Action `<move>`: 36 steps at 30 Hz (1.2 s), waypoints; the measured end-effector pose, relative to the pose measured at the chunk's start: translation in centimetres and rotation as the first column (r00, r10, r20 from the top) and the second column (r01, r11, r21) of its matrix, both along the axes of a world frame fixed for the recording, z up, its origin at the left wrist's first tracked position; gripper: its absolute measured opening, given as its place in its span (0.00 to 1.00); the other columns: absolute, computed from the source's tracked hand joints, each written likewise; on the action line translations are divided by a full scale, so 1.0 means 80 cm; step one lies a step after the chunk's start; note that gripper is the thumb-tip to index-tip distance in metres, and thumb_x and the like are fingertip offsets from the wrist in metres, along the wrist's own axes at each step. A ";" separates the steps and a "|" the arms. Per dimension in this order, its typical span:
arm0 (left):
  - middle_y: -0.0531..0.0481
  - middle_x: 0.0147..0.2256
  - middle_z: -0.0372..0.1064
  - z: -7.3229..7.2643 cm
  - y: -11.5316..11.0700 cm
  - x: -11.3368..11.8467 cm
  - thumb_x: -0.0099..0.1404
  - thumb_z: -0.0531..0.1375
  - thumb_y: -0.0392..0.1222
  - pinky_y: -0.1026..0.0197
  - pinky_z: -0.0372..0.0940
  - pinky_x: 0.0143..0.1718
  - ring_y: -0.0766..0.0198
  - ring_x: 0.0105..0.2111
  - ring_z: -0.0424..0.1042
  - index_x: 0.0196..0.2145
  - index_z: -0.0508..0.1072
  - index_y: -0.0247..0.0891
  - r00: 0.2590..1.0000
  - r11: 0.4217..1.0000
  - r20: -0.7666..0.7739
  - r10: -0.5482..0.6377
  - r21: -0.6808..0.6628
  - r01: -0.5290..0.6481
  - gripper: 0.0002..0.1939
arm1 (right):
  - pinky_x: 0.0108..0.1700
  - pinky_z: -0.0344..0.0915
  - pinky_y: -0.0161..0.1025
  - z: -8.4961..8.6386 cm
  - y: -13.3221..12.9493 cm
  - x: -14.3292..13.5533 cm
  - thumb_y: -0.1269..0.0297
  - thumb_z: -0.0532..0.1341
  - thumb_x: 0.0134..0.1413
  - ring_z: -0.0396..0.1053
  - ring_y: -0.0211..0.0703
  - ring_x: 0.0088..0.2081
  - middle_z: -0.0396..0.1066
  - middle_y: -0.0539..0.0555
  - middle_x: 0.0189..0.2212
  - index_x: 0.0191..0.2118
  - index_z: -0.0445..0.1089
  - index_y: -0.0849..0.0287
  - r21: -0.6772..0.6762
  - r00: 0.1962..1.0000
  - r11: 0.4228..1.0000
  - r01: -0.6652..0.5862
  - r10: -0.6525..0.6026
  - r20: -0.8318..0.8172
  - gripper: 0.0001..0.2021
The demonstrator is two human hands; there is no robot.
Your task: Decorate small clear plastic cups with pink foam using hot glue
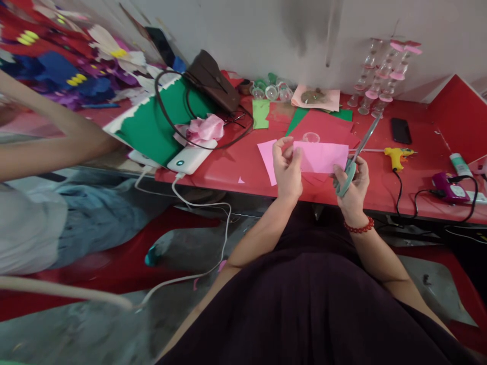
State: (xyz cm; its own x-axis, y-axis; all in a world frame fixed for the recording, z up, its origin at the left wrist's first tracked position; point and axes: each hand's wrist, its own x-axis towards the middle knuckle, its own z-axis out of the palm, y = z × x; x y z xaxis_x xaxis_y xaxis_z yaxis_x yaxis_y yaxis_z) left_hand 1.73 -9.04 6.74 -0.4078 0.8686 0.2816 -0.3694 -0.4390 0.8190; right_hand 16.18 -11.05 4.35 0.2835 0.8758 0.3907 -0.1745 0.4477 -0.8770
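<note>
left hand (288, 170): fingers loosely curled, holding left end of pink paper (321, 156) under thumb | right hand (354, 191): fingers curled round scissors (350, 175), thumb on paper's right end | paper held over red table (228, 175) | yellow glue gun (396, 156) rightward

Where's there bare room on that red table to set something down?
The red tabletop looks bare between the white plastic box and the leftmost pink paper sheet, apart from a pink scrap. Another patch lies between the right hand and the yellow glue gun. It's crowded along the wall, with clear plastic cups and stacked coloured paper.
</note>
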 end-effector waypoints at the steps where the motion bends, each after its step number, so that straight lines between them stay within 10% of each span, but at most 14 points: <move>1: 0.51 0.42 0.80 -0.001 0.000 0.000 0.67 0.71 0.50 0.55 0.72 0.58 0.60 0.49 0.80 0.49 0.72 0.45 1.000 1.000 0.020 -0.007 0.005 0.007 0.18 | 0.33 0.77 0.36 0.000 -0.001 -0.001 0.55 0.74 0.56 0.72 0.35 0.31 0.70 0.45 0.34 0.51 0.66 0.46 -0.002 1.000 1.000 0.000 0.000 -0.007 0.22; 24: 0.44 0.59 0.76 -0.006 0.009 0.001 0.73 0.65 0.52 0.47 0.62 0.71 0.54 0.66 0.71 0.54 0.74 0.44 0.999 0.998 0.016 0.030 0.048 -0.031 0.17 | 0.28 0.70 0.33 0.005 -0.002 -0.008 0.48 0.72 0.57 0.69 0.34 0.28 0.67 0.44 0.33 0.50 0.66 0.46 -0.069 1.000 0.997 -0.016 0.015 -0.017 0.21; 36: 0.46 0.63 0.73 0.032 0.033 -0.016 0.74 0.63 0.57 0.48 0.61 0.72 0.55 0.70 0.67 0.61 0.69 0.49 0.986 0.982 0.030 0.164 0.090 -0.166 0.23 | 0.43 0.71 0.40 0.003 -0.055 -0.013 0.38 0.72 0.54 0.64 0.40 0.38 0.63 0.49 0.38 0.50 0.66 0.47 -0.270 0.871 0.855 -0.443 0.481 0.096 0.27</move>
State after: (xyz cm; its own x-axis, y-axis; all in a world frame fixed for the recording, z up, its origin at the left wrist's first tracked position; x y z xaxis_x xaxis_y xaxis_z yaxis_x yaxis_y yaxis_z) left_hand 0.46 -6.38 9.28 -0.5507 0.7596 0.3461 -0.3031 -0.5683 0.7650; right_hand 15.10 -15.43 4.58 -0.2237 0.9605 0.1655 -0.1645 0.1301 -0.9778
